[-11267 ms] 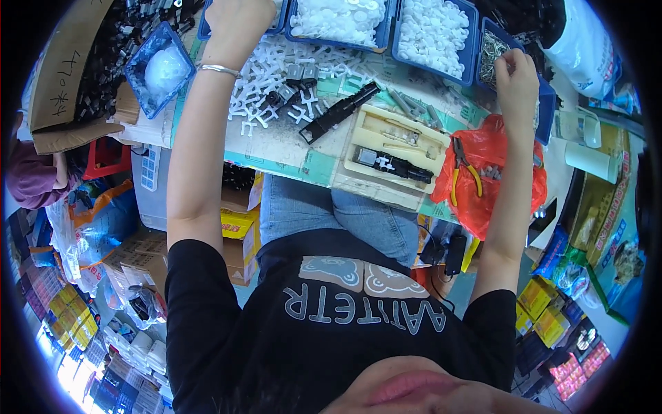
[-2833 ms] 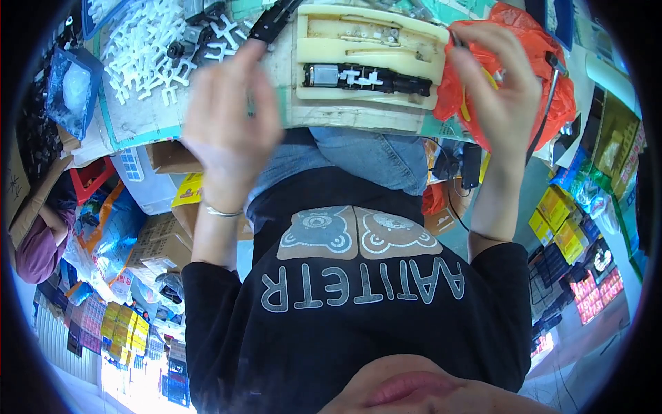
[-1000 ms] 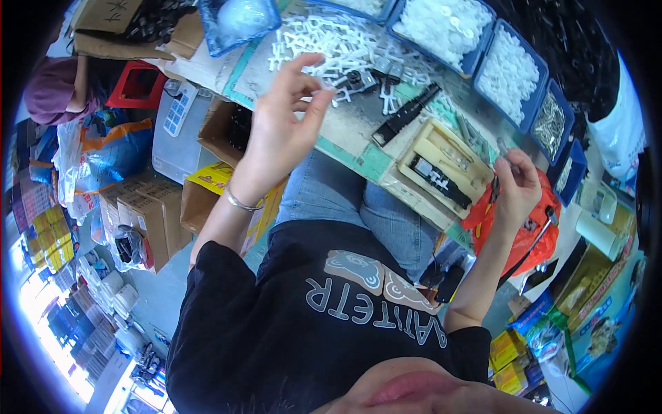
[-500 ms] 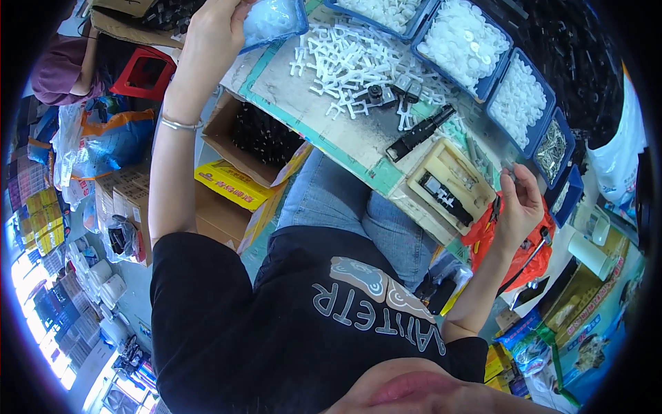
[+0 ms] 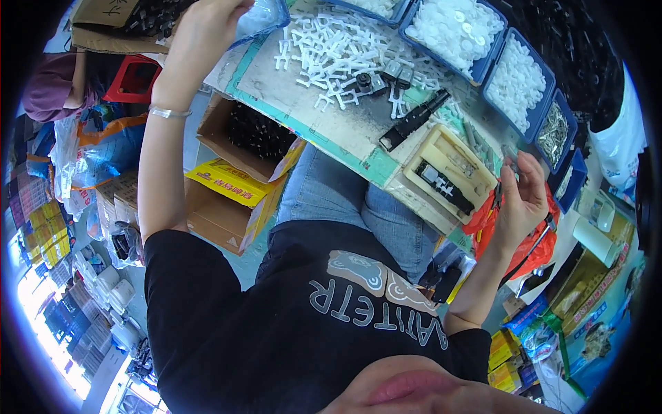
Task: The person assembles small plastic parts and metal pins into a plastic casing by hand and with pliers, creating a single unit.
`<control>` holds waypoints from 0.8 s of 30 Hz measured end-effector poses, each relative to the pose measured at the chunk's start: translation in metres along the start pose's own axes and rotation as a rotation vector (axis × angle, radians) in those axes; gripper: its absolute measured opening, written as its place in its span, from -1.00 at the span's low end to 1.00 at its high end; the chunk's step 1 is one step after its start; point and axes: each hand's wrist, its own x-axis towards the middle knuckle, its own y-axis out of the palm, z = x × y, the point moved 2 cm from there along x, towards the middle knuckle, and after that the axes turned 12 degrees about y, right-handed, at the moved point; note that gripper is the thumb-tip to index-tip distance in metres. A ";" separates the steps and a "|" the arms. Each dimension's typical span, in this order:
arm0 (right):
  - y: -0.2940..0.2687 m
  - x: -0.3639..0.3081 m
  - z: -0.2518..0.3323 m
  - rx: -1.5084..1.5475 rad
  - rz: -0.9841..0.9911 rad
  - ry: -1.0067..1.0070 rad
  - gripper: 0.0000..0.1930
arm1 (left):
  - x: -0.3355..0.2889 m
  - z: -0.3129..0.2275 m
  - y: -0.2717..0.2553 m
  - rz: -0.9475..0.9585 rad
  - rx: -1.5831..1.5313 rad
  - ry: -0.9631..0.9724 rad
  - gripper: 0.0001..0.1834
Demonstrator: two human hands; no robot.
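left hand (image 5: 210, 19), at tub (image 5: 279, 25) (blue)

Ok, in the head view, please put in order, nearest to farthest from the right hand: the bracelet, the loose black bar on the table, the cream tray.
From the right hand:
1. Cream tray, just to its left.
2. Black bar, further left, beyond the tray.
3. Bracelet, far to the left.
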 end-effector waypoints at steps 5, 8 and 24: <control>0.007 -0.004 0.018 0.068 0.049 -0.037 -0.70 | 0.008 -0.048 -0.015 -0.207 -0.572 -0.302 -0.84; 0.029 -0.011 0.036 0.145 0.153 -0.047 -0.67 | 0.029 -0.105 -0.009 -0.342 -1.050 -0.363 -0.84; 0.027 -0.032 0.020 0.394 0.303 0.081 -0.67 | 0.061 -0.210 0.030 -0.395 -1.327 -0.342 -0.85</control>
